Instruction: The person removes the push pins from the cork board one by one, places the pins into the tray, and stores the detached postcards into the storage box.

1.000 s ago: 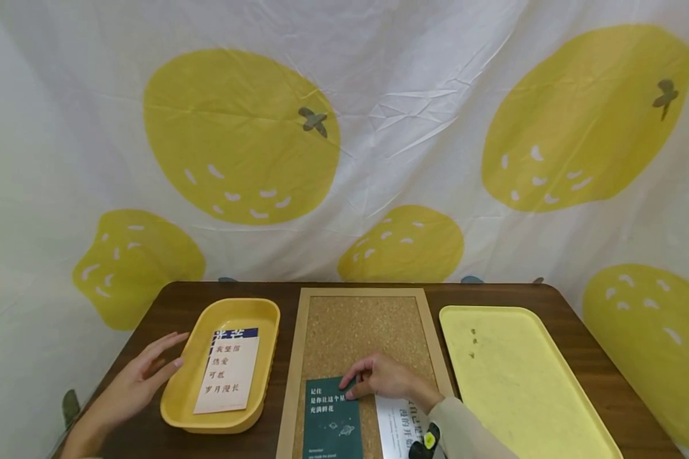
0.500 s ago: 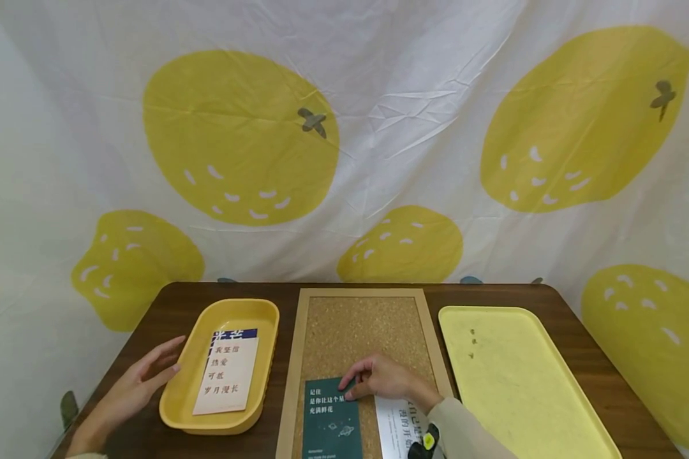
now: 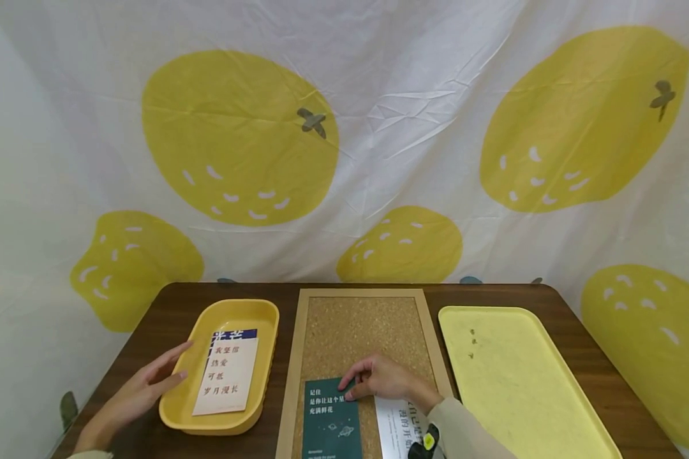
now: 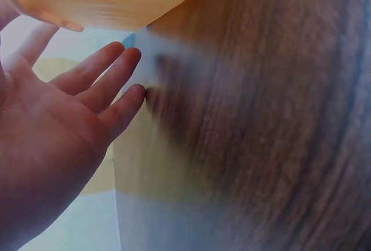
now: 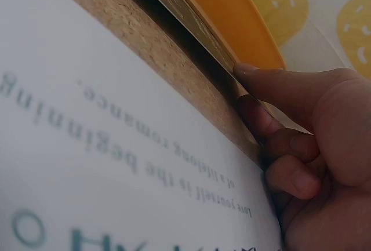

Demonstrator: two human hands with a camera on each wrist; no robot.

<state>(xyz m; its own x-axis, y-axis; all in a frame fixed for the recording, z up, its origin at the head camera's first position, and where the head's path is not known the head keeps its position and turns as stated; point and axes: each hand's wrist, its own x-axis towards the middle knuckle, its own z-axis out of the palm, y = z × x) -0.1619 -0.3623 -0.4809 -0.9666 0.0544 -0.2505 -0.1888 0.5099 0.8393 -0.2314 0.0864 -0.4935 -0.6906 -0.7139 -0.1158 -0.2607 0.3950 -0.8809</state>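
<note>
My right hand (image 3: 381, 377) pinches the upper right edge of a dark green card (image 3: 332, 421) with white writing and drawn planets. The right wrist view has the thumb on top of the card's edge and other fingers curled below, with the edge raised off the cork. Under my right wrist lies a white printed card (image 5: 133, 135) on the corkboard (image 3: 364, 331). My left hand (image 3: 134, 395), fingers spread and relaxed, is at the left rim of a yellow plastic basin (image 3: 266, 322). In the basin, a white card (image 3: 224, 376) with brown writing overlaps a blue card (image 3: 247, 333).
To the right of the corkboard lies a pale yellow tray (image 3: 528, 376) with several small dark metallic bits (image 3: 473, 342) near its upper left. A dark wooden table (image 3: 298, 293) carries everything. Behind it hangs a white cloth (image 3: 402, 115) printed with yellow fruit.
My left hand drew slightly away from the basin, then came back to the right against its rim. The right hand and the green card have kept their place.
</note>
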